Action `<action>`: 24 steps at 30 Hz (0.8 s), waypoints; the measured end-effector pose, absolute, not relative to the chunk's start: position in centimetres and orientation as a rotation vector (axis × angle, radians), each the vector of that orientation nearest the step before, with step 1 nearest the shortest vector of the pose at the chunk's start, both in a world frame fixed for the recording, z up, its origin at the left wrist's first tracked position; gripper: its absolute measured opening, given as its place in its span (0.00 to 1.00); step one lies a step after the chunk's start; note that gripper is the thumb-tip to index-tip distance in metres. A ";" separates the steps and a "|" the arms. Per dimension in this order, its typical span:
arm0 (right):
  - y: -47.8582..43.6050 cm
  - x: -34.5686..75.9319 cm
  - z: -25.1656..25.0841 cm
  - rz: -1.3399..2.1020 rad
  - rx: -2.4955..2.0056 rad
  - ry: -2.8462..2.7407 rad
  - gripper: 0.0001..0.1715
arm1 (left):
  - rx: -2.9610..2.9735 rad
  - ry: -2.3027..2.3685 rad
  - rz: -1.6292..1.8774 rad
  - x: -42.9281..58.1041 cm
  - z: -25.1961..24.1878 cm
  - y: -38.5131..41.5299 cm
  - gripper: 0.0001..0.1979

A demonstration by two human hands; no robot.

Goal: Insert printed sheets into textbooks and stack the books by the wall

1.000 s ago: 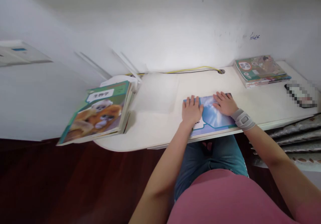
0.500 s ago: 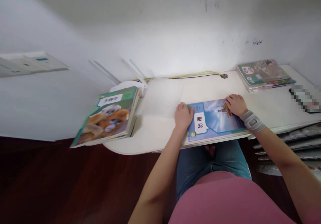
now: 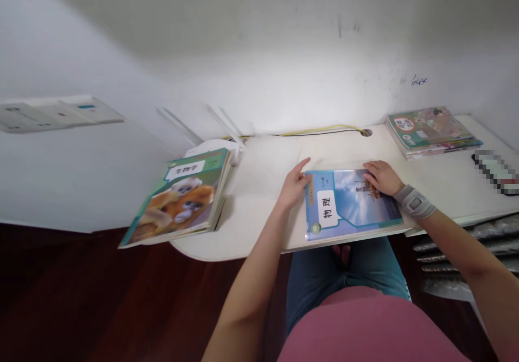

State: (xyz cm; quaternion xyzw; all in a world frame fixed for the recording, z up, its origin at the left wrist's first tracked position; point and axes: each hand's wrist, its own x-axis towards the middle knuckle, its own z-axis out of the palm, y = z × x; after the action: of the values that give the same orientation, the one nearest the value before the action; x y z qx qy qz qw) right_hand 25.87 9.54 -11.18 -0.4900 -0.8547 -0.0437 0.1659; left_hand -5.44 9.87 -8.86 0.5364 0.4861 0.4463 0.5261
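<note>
A blue physics textbook point(image 3: 348, 204) lies flat on the white desk, turned sideways, its cover showing a sky and an offshore rig. My left hand point(image 3: 294, 184) is at the book's left edge, the index finger stretched out beyond the top corner and the thumb near the cover. Over the upper right part of the cover rests my right hand point(image 3: 383, 177), fingers loosely spread and partly hiding the rig. A grey band point(image 3: 414, 202) circles my right wrist.
On the left, a stack of books topped by a biology textbook point(image 3: 182, 194) overhangs the desk point(image 3: 251, 210). Another book stack point(image 3: 433, 128) and a phone point(image 3: 497, 172) sit at the right. A white router point(image 3: 198, 146) and yellow cable point(image 3: 316, 131) run along the wall.
My left index finger has lifted and straightened away from the book. The right hand stays on the cover. The whole view has shifted slightly, with things appearing lower.
</note>
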 end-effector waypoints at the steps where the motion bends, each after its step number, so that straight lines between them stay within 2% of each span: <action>1: 9.6 26.2 -11.3 -0.072 -1.361 -2.431 0.25 | 1.220 1.120 1.037 -5.6 -8.7 10.0 0.29; 3: 9.8 26.7 -11.7 0.050 -1.328 -2.400 0.26 | 1.073 1.050 0.980 -6.0 -8.6 10.3 0.25; 6: 10.0 27.2 -12.2 0.196 -1.327 -2.323 0.25 | 0.976 1.018 0.931 -6.5 -8.7 10.6 0.24; 9: 10.1 27.3 -12.1 0.210 -1.327 -2.280 0.24 | 1.036 1.054 0.908 -6.7 -8.7 10.5 0.22; 16: 9.4 27.8 -9.7 0.077 -1.298 -2.266 0.20 | 1.450 1.305 0.912 -6.4 -8.0 9.6 0.16; 20: 9.0 28.3 -7.5 0.246 -1.210 -2.321 0.22 | 1.707 1.415 0.996 -6.7 -7.6 8.8 0.12; 24: 9.1 28.6 -4.6 0.435 -1.205 -2.313 0.25 | 2.026 1.428 1.008 -6.4 -5.8 8.2 0.12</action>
State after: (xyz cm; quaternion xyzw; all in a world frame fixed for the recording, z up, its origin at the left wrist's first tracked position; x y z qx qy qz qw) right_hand 28.56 9.10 -4.61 -0.4418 -0.8478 0.1596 0.2461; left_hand -6.40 8.24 -5.83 0.7367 0.5193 0.3666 0.2307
